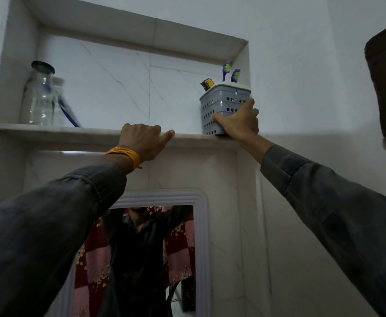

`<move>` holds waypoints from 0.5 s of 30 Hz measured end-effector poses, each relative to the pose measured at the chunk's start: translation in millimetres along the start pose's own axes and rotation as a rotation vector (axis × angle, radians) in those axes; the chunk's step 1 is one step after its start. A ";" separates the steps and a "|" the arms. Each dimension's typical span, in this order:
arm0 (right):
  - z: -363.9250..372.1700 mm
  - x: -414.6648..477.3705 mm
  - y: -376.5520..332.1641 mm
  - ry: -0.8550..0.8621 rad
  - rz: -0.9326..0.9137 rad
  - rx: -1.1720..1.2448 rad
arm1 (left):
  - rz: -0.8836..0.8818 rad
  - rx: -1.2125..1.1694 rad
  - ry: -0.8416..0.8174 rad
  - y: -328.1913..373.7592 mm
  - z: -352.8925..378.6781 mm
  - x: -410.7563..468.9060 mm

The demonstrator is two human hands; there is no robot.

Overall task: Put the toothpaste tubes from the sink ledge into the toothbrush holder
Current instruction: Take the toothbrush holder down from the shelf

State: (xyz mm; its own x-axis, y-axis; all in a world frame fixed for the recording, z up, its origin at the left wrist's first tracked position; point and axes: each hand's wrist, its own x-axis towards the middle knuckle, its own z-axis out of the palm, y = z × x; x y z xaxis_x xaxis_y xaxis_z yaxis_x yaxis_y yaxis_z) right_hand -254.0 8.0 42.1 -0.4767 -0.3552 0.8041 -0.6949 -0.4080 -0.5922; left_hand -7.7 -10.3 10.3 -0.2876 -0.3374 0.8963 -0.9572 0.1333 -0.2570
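Right hand: wrapped around grey toothbrush holder
Left hand: fingers curled over niche shelf edge
Holder contents: two purple toothbrushes

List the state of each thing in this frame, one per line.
Grey perforated plastic toothbrush holder: upright on shelf, holding purple toothbrushes.
Right hand: gripping the holder's side.
Left hand: curled over white shelf edge, holding nothing.
Clear glass jar: upright, dark lid on.

Single head view, tilted upward — close under wall niche shelf
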 end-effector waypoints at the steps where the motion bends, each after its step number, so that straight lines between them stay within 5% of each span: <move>1: -5.4 -4.0 -1.1 0.000 0.001 0.012 | -0.005 -0.001 -0.012 0.5 -1.5 -2.9; 8: -66.7 -68.7 9.5 0.034 -0.101 0.231 | 0.008 -0.064 0.095 9.9 -6.8 -37.6; 15: -81.5 -209.3 97.7 -0.192 0.009 0.404 | -0.104 -0.337 0.178 37.4 -2.4 -112.9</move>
State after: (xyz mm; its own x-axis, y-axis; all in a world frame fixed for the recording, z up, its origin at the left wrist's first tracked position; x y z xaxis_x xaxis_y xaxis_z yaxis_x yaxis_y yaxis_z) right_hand -266.0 111.1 -179.9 -0.3467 -0.4947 0.7969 -0.4063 -0.6865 -0.6030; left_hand -10.9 35.0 -99.6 -0.1507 -0.2025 0.9676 -0.9080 0.4154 -0.0545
